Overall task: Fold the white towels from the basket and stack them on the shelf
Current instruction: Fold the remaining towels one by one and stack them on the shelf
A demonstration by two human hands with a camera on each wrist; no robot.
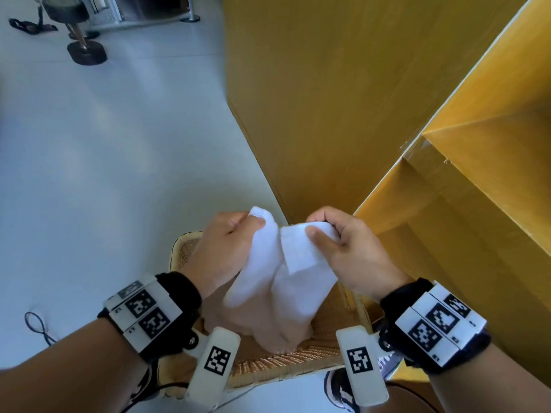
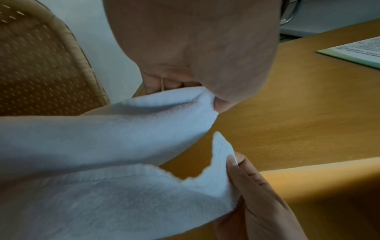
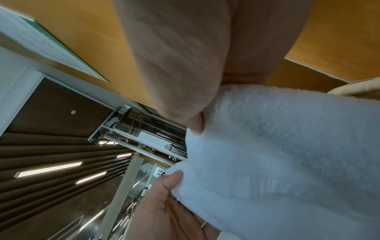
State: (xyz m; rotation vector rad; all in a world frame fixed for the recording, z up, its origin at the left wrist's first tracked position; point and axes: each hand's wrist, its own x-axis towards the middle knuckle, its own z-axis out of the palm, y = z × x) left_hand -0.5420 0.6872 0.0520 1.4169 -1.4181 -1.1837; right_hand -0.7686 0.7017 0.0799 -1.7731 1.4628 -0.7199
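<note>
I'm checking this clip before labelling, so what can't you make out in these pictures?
- Basket contents: the held white towel and both wrist cameras cover it in the head view.
- Shelf compartments: cut off by the right edge.
- Left hand fingertips: buried in towel folds.
- Printed sheet: text too small, left wrist view.

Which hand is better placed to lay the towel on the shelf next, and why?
Probably the right hand: it pinches the white towel on the side nearest the yellow shelf. The left hand grips the far corner, above the basket.
</note>
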